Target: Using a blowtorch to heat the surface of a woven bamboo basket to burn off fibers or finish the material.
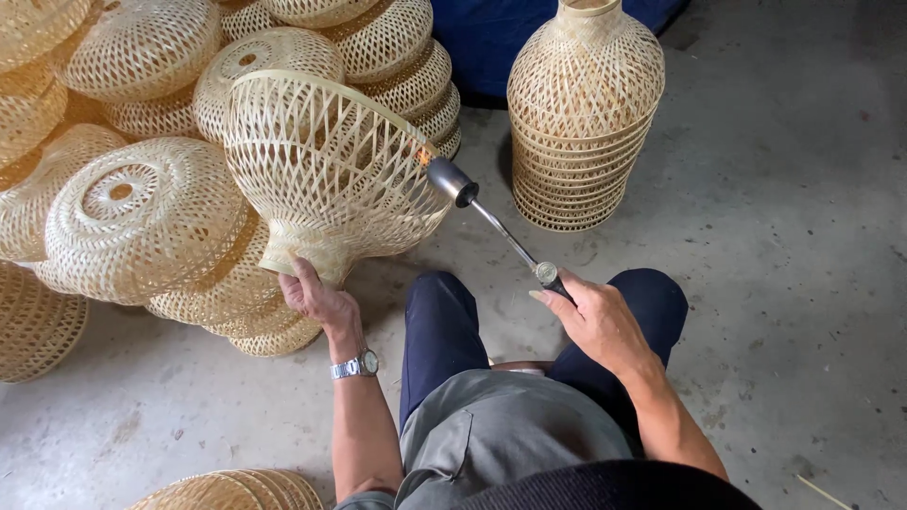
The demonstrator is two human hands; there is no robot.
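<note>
We hold a woven bamboo basket (326, 170) up above the concrete floor (775, 236), in front of our knees. Our left hand (316, 297) grips its narrow bottom rim, fingers closed around the weave. Our right hand (597, 319) is clenched on the handle of a gas torch (491, 222), and the metal nozzle points at the right side of the basket, where a small flame touches the strips.

To do this well, we think the flame should only brush the loose fibres and never rest on one spot, because the thin bamboo can scorch fast. Turning the basket slowly with the left hand would bring each part to the flame, and the fingers should be kept far from the nozzle.

A pile of baskets (142, 189) lies at the left edge of the floor, and a stack of tall baskets (581, 113) stands behind. The lower part of the torch is hidden in the right hand, so we cannot see its trigger. The far side of the held basket is also not visible, and the flame is small and hard to make out.
</note>
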